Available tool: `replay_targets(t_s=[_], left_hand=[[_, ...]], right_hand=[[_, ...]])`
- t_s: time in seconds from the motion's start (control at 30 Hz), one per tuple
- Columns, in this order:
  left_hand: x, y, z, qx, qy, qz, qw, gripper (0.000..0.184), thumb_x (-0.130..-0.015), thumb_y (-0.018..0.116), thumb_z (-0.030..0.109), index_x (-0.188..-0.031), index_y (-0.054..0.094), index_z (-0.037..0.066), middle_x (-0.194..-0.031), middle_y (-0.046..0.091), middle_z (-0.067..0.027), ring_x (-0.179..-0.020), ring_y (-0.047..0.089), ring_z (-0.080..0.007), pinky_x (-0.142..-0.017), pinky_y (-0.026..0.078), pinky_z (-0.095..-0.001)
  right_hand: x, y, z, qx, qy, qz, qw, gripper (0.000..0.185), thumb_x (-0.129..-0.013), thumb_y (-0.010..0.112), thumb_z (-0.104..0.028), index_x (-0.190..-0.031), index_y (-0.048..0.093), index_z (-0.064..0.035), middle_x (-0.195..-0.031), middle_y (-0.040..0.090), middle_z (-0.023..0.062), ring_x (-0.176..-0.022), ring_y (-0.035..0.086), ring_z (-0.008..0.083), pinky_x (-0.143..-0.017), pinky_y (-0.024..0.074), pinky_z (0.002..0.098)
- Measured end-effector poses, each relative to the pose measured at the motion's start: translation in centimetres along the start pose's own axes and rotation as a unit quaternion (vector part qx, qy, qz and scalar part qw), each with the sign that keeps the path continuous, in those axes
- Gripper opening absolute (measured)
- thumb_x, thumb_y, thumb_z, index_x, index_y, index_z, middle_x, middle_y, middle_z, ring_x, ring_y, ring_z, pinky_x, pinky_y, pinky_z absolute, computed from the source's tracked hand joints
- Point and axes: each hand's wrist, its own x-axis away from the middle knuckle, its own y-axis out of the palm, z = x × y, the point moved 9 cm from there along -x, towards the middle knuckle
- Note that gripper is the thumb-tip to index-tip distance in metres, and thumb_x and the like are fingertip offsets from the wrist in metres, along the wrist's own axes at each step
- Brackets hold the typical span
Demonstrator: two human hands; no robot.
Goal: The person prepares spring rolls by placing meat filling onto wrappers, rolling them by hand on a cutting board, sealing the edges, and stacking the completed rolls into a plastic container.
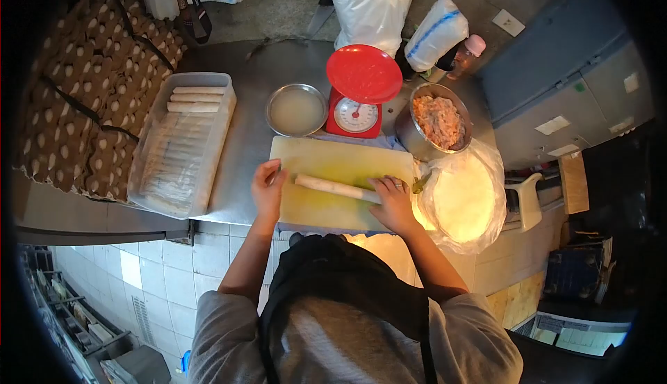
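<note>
A long, pale uncooked spring roll lies across a yellowish cutting board. My right hand is over the roll's right end, fingers bent around it and covering that tip. Just off the roll's left end, above the board's left edge, my left hand is raised with its fingers loosely apart and nothing visible in them. Right of the board sits a stack of round, thin wrappers in clear plastic. A metal pot of orange-pink filling stands behind the wrappers.
Left on the steel table, a plastic container holds several finished rolls. Behind the board are a metal bowl of cloudy liquid and a red scale. Stacked egg trays rise at far left; a grey cabinet stands at right.
</note>
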Motion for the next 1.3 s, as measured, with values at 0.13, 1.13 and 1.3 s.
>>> replay_targets(t_s=[0.13, 1.13, 1.3], left_hand=[[1.9, -1.4, -0.6, -0.154, 0.037, -0.01, 0.987, 0.02, -0.084, 0.067, 0.006, -0.104, 0.069, 0.005, -0.095, 0.071, -0.0076, -0.082, 0.067, -0.0134, -0.077, 0.052, -0.0269], [1.6, -13.0, 14.9, -0.262, 0.181, 0.171, 0.932, 0.025, -0.083, 0.062, 0.0, -0.107, 0.063, 0.006, -0.1, 0.064, -0.0132, -0.091, 0.06, -0.0291, -0.08, 0.047, -0.0363], [-4.8, -20.5, 17.7, -0.364, 0.191, 0.122, 0.903, 0.023, -0.083, 0.06, 0.002, -0.105, 0.064, 0.008, -0.1, 0.065, -0.0132, -0.094, 0.06, -0.0317, -0.082, 0.047, -0.0384]], right_hand=[[0.2, 0.6, -1.1, -0.011, -0.051, 0.008, 0.999, 0.046, -0.067, 0.072, -0.011, -0.112, 0.063, -0.0085, -0.106, 0.062, 0.0072, -0.104, 0.056, 0.0264, -0.093, 0.0394, 0.0417], [-7.5, 9.0, -6.9, -0.403, 0.107, -0.455, 0.787, 0.031, -0.084, 0.066, -0.01, -0.113, 0.058, -0.0013, -0.1, 0.06, 0.0055, -0.093, 0.058, 0.0161, -0.081, 0.0474, 0.0312], [-20.9, 6.6, -19.8, -0.406, -0.028, -0.438, 0.802, 0.026, -0.085, 0.066, -0.01, -0.109, 0.058, -0.0029, -0.091, 0.057, 0.0007, -0.089, 0.053, 0.0087, -0.077, 0.0459, 0.0267]])
